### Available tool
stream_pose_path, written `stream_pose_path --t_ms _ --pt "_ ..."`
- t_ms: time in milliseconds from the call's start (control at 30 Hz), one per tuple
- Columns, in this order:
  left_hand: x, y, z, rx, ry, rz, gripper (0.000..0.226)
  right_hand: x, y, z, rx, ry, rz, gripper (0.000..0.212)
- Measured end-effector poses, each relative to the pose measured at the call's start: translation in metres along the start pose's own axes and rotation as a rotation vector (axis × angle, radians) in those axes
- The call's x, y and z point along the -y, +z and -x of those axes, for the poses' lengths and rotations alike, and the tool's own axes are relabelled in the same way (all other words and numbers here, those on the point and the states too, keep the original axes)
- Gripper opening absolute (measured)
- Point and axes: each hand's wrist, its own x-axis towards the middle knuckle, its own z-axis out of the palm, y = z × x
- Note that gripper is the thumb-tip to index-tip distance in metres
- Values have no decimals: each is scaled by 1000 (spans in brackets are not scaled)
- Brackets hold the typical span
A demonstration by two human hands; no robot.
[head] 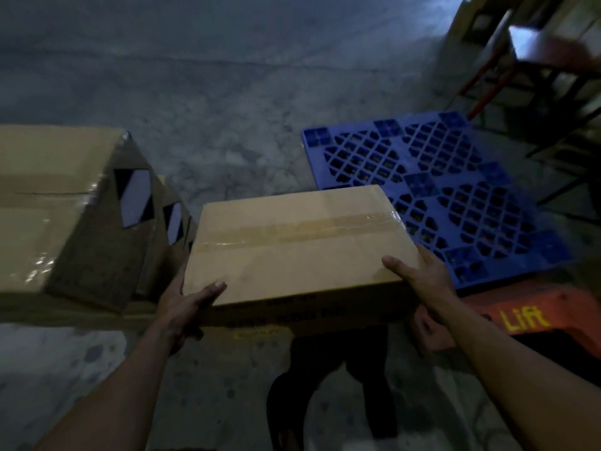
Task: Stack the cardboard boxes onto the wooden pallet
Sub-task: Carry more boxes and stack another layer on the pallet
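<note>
I hold a taped brown cardboard box (299, 242) in the air in front of me, above the floor. My left hand (183, 307) grips its near left corner, thumb on top and fingers underneath. My right hand (426, 288) grips the near right corner the same way. A blue plastic grid pallet (432, 190) lies on the floor to the right, just past the box, with nothing on it. No wooden pallet is in view.
A stack of larger cardboard boxes (65, 203) with diamond labels stands at the left. An orange pallet jack (533, 317) marked "Lift" sits at the lower right. Dark racking (536, 76) rises at the back right. Grey concrete floor (227, 92) stretches ahead.
</note>
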Motion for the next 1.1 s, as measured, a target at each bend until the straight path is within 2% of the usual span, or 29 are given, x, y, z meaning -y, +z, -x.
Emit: stream_pose_path --t_ms 67,200,400,567,600,667,700,833,967,1100 --pt "-2 -1 40 -49 39 42 64 11 -15 17 35 -50 -24 64" --pt "14 7 132 -183 153 88 70 17 -45 61 99 -202 -22 61" --pt "73 9 304 -368 256 195 107 7 -88 150 260 -359 20 71" --pt "130 -14 436 -562 256 256 103 20 -89 245 511 -506 104 81" --pt "142 -21 454 -611 256 272 101 26 -87 265 561 -515 96 76" --pt "167 -39 499 -720 250 332 99 32 -71 306 686 -517 59 58" --pt "177 -49 520 -766 244 361 97 33 -59 323 732 -528 55 58" --pt "219 -93 591 -908 223 402 73 39 2 388 843 -513 100 92" --pt "281 -148 654 -1000 214 401 86 36 72 470 955 -546 115 101" --pt "348 -192 706 -1042 136 457 68 16 135 546 1029 -546 202 69"
